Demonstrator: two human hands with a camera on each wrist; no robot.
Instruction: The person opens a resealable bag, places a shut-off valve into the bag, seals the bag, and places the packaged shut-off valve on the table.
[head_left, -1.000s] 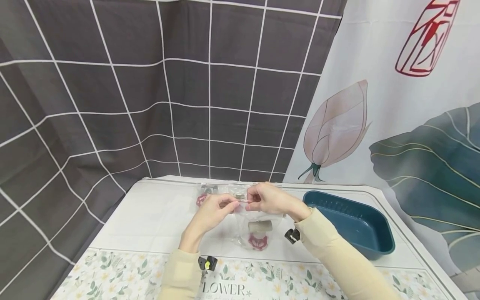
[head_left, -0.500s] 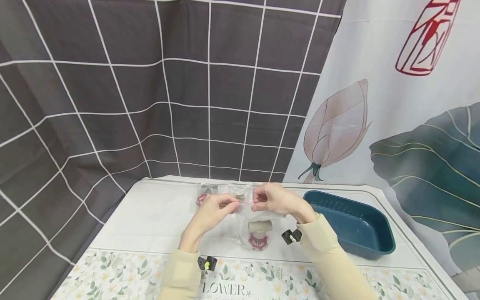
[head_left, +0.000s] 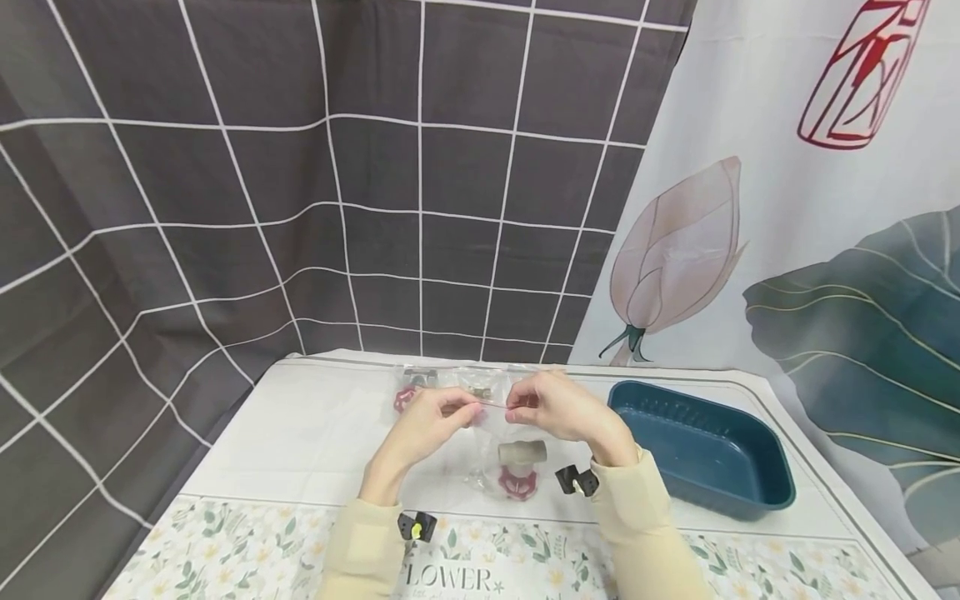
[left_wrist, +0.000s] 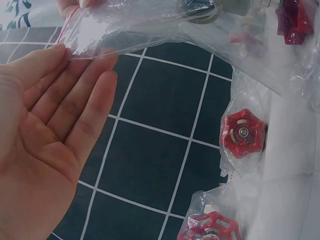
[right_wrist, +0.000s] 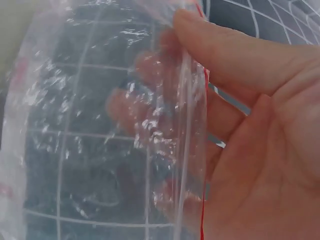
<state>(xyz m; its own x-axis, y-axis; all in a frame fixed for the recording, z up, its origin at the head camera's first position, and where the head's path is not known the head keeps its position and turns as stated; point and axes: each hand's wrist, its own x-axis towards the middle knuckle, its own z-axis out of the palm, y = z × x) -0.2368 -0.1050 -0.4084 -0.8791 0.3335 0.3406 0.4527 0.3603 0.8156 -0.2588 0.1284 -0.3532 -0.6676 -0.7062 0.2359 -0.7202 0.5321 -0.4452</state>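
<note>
A clear zip bag (head_left: 487, 437) with a red line along its top edge is stretched between both hands. My left hand (head_left: 423, 425) pinches one end of that edge between thumb and fingers. At the other end, my right hand (head_left: 564, 408) pinches the edge, its thumb outside and other fingers seen through the plastic in the right wrist view. Low in the bag lies a valve with a beige-grey body (head_left: 522, 452) and a red handwheel (head_left: 518, 483). Behind the hands are further bagged valves, one with a red handwheel (left_wrist: 243, 132), another with a similar wheel (left_wrist: 210, 230).
A dark blue rectangular basin (head_left: 705, 450) stands right of the hands on the white table (head_left: 300, 425). A floral mat (head_left: 247, 542) covers the front. A dark grid-patterned curtain (head_left: 375, 167) hangs behind the table's back edge.
My right hand has slid a little to the right along the bag's edge, and more of the red line shows between the hands. My left hand has stayed nearly still.
</note>
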